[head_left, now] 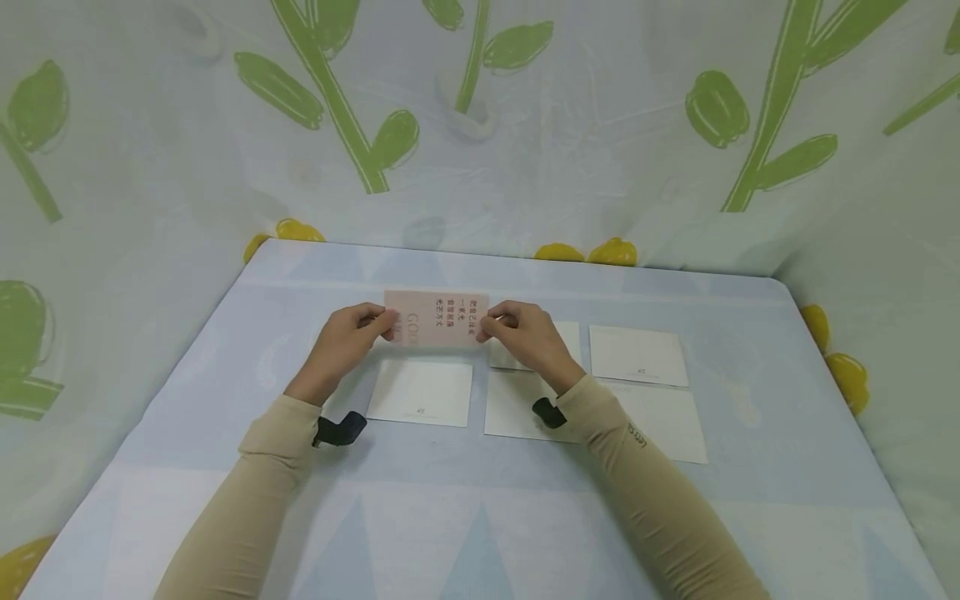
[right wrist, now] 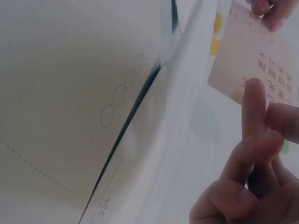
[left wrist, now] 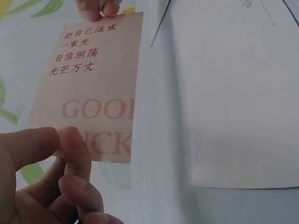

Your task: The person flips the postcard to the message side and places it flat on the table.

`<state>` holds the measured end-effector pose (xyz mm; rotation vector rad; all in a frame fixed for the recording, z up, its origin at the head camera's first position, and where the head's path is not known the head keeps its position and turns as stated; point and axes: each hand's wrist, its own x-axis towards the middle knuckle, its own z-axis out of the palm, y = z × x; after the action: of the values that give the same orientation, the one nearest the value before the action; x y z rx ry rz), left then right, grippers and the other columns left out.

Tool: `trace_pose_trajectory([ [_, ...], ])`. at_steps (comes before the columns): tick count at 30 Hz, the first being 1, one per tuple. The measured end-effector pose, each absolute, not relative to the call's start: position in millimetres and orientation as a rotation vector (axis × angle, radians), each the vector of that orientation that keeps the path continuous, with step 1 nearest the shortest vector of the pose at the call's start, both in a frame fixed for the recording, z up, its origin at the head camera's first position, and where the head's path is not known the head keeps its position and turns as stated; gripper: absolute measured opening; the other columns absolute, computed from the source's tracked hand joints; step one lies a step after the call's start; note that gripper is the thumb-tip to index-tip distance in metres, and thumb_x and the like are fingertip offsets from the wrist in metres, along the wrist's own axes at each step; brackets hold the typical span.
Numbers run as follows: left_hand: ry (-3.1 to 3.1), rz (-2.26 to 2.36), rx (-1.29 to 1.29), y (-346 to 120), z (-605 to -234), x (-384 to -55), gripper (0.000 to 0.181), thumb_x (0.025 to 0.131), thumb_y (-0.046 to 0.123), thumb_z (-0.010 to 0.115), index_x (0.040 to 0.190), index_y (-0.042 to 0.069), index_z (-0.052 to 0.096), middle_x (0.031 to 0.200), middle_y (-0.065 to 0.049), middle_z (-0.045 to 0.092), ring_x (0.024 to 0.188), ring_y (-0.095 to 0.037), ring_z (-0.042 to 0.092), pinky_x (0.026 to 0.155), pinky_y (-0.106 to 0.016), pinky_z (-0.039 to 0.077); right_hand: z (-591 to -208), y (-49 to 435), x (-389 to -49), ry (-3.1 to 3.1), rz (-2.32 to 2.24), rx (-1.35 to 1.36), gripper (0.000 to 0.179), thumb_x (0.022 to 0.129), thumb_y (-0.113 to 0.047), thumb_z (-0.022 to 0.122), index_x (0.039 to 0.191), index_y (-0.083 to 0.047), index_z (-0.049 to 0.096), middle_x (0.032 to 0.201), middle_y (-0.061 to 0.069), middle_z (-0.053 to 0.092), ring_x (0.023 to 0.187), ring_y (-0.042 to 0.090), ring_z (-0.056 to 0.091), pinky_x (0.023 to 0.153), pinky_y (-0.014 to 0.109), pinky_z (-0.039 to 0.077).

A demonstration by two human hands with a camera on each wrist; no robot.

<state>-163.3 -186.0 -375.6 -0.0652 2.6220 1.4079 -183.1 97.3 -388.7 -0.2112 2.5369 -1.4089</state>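
Note:
A pink card (head_left: 442, 325), printed with Chinese characters and pale "GOOD LUCK" lettering, is held up above the table by both hands. My left hand (head_left: 341, 342) pinches one short end between thumb and fingers. At the opposite end, my right hand (head_left: 532, 337) pinches the card near its corner. In the left wrist view, the lettered face of the card (left wrist: 93, 88) shows, its lower corner covered by the fingertips. Below the card lies a white card (head_left: 423, 387) with a small mark near its front edge. The right hand and wrist partly hide two more white cards.
Several white cards lie in rough rows to the right, including a back card (head_left: 637, 354) and a front one (head_left: 671, 425). The pale blue patterned table (head_left: 480, 475) ends at a leaf-printed curtain (head_left: 600, 125). A black strap (head_left: 341, 429) hangs by the left sleeve.

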Motion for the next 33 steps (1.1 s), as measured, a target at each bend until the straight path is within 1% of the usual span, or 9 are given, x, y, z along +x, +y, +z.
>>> trace_pose_trajectory([
  [5,2.585,1.445,-0.067,-188,-377,-162,0.051,0.102,0.048,0.056,0.127,0.004,0.065,0.111,-0.011,0.070,0.115,-0.032,0.054,0.091,-0.037,0.043,-389,98,-182,2.530,-1.437,-0.257,0.021,0.100,-0.031,0.060,0.111,-0.015,0.070,0.099,0.002,0.076,0.104,0.017,0.062,0.090,0.041,0.046],
  [7,2.575,1.452,-0.075,-189,-378,-161,0.051,0.102,0.047,0.057,0.128,0.005,0.064,0.114,-0.011,0.069,0.116,-0.032,0.054,0.093,-0.038,0.044,-390,98,-182,2.533,-1.445,-0.277,0.021,0.101,-0.030,0.060,0.111,-0.015,0.070,0.101,0.003,0.076,0.102,0.017,0.062,0.087,0.039,0.047],
  [9,2.559,1.459,-0.084,-190,-379,-160,0.050,0.102,0.046,0.057,0.129,0.005,0.064,0.117,-0.010,0.068,0.115,-0.031,0.053,0.095,-0.040,0.044,-391,98,-182,2.537,-1.447,-0.286,0.020,0.101,-0.030,0.060,0.111,-0.015,0.069,0.101,0.001,0.075,0.101,0.017,0.062,0.083,0.038,0.047],
  [13,2.540,1.464,-0.088,-192,-379,-158,0.047,0.102,0.045,0.058,0.130,0.008,0.064,0.122,-0.009,0.065,0.105,-0.028,0.052,0.088,-0.038,0.043,-393,99,-181,2.522,-1.473,-0.289,0.018,0.101,-0.029,0.060,0.111,-0.017,0.069,0.105,-0.005,0.073,0.101,0.021,0.064,0.080,0.035,0.049],
  [17,2.508,1.505,-0.060,-195,-377,-156,0.045,0.103,0.041,0.057,0.135,0.010,0.063,0.124,-0.012,0.063,0.093,-0.023,0.049,0.077,-0.032,0.042,-394,100,-180,2.483,-1.542,-0.325,0.018,0.102,-0.024,0.058,0.114,-0.015,0.068,0.109,-0.001,0.074,0.103,0.027,0.064,0.083,0.038,0.053],
  [20,2.472,1.543,-0.027,-197,-378,-155,0.045,0.104,0.038,0.056,0.139,0.010,0.061,0.126,-0.014,0.063,0.091,-0.020,0.049,0.075,-0.029,0.042,-395,101,-180,2.454,-1.583,-0.338,0.022,0.104,-0.022,0.055,0.119,-0.013,0.068,0.109,0.000,0.074,0.102,0.029,0.064,0.087,0.040,0.052],
  [24,2.422,1.587,-0.005,-198,-378,-154,0.047,0.104,0.038,0.057,0.141,0.010,0.060,0.127,-0.013,0.060,0.091,-0.019,0.048,0.077,-0.030,0.042,-395,103,-179,2.450,-1.593,-0.326,0.030,0.105,-0.026,0.049,0.123,-0.014,0.068,0.107,-0.006,0.074,0.093,0.026,0.061,0.086,0.040,0.047],
  [26,2.386,1.620,0.002,-198,-378,-154,0.047,0.104,0.039,0.057,0.141,0.010,0.059,0.128,-0.012,0.059,0.091,-0.018,0.047,0.077,-0.030,0.041,-394,103,-179,2.459,-1.595,-0.320,0.032,0.105,-0.030,0.046,0.122,-0.015,0.069,0.106,-0.007,0.074,0.090,0.025,0.060,0.084,0.040,0.044],
  [33,2.317,1.694,-0.011,-199,-378,-155,0.048,0.105,0.042,0.053,0.132,0.004,0.062,0.128,-0.013,0.057,0.088,-0.016,0.047,0.075,-0.025,0.039,-393,103,-179,2.468,-1.597,-0.293,0.041,0.104,-0.048,0.043,0.109,-0.019,0.072,0.103,-0.007,0.074,0.089,0.024,0.058,0.079,0.039,0.039],
])
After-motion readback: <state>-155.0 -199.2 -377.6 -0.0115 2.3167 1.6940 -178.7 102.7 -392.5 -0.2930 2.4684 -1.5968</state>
